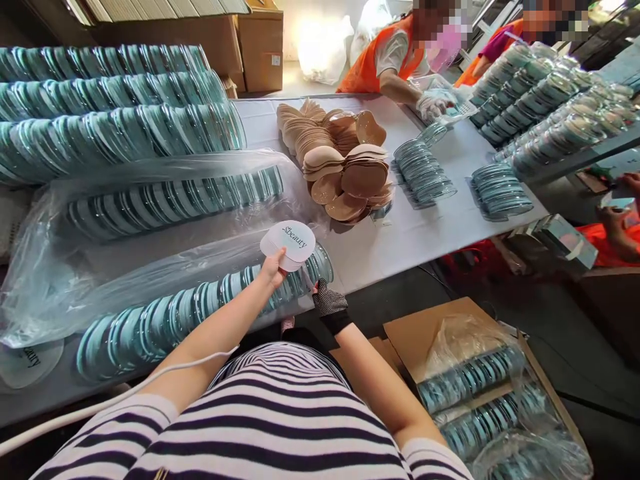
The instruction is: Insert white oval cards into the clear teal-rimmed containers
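Head view looks down on a long white table (400,247) that runs from the lower left to the upper right of the frame. Largest on it are the rows of teal-rimmed round cases (115,127), stacked on edge in three long lines at the upper left. Below them lie two more rows inside clear plastic bags (100,280), reaching toward the middle of the frame. At the lower right a cardboard box (425,333) sits on the floor with further bagged rows in it. A heap of beige heart-shaped pads (345,167) lies at the table's centre, with small stacks of clear lids (423,170) just beside it to the right. At the upper right another person in an orange vest reaches a gloved hand (434,103) onto the table.

The left hand (273,270), bare, pinches the lower edge of a white card (289,245) printed with the word "beauty" (the card is lobed like a heart), holding it just above the end of the nearer bagged row. The right hand (327,300) wears a dark dotted glove and is curled near the table's edge, close beside the left; whether it grips anything I cannot tell.
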Motion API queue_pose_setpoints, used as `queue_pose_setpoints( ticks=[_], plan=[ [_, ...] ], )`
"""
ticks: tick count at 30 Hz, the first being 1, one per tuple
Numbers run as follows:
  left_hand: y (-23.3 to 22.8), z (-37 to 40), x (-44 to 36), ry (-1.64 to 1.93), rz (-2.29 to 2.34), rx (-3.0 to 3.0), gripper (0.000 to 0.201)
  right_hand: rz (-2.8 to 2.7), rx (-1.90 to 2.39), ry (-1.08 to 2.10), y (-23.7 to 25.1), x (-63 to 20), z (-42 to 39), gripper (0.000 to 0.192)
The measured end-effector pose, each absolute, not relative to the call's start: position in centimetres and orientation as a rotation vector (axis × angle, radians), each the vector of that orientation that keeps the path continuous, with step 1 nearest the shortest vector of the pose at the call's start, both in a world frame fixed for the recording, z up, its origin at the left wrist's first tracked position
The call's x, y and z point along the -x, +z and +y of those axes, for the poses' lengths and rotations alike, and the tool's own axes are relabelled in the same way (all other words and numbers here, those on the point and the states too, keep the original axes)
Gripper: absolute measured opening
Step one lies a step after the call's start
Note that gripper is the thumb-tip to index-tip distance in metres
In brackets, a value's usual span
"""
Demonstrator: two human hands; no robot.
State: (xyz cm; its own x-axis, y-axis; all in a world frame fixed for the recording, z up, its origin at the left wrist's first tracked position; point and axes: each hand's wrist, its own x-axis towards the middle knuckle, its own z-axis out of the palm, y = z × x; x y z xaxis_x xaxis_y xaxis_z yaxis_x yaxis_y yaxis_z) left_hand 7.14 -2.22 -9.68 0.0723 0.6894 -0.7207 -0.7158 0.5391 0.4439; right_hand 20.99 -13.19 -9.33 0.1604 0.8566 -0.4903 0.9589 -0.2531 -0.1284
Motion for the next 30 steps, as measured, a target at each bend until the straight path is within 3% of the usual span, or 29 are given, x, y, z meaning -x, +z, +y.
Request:
queue_pose_setpoints(
  ticks=[8,15,25,30],
  plan=[
    [-10.0,-2.1,-7.0,1.041,1.079,0.003,0.041,1.843,-2.284,-0.673,-10.6,-20.6,-12.5,0.035],
    [-10.0,-2.2,-7.0,1.051,1.093,-0.017,0.037,1.786,-2.502,-0.944,-11.8,-19.7,-12.5,0.03],
    [-10.2,-2.2,-7.3,1.1,1.112,-0.022,0.036,1.892,-2.409,-1.396,-10.9,-20.9,-11.7,0.026],
    [-10.1,-2.8,-7.4,1.102,1.077,-0.054,0.035,1.93,-2.764,-1.131,-8.2,-23.1,-8.3,0.04]
  ],
)
